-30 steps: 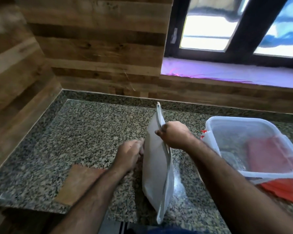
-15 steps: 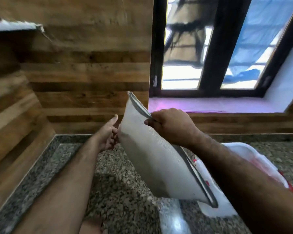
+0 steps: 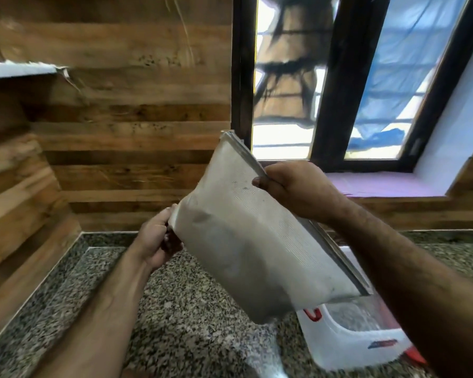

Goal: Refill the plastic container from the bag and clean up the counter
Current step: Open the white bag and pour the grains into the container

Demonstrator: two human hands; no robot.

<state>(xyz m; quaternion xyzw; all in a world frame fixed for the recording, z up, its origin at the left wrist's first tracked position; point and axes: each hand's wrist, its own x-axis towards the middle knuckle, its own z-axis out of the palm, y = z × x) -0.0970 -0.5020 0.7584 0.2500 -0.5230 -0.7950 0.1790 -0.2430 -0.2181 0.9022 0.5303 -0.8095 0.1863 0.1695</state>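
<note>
tilting over the plastic container point(image 3: 347, 347), the bag point(image 3: 257, 241) hangs in the air with its lower corner just above the open tub. a second ago it stood upright on the granite counter point(image 3: 189, 309); since then both hands have lifted and tipped it, so pouring looks about to begin. the right hand point(image 3: 298, 186) pinches the sealed-looking top strip, thumb on the near face. the left hand point(image 3: 156, 241) grips the bottom edge, fingers curled behind. i can't tell whether the mouth is open yet. something pale fills the bag. the tub sits at the right, partly hidden by the right forearm, with a thin grainy layer inside and something red under it.
</note>
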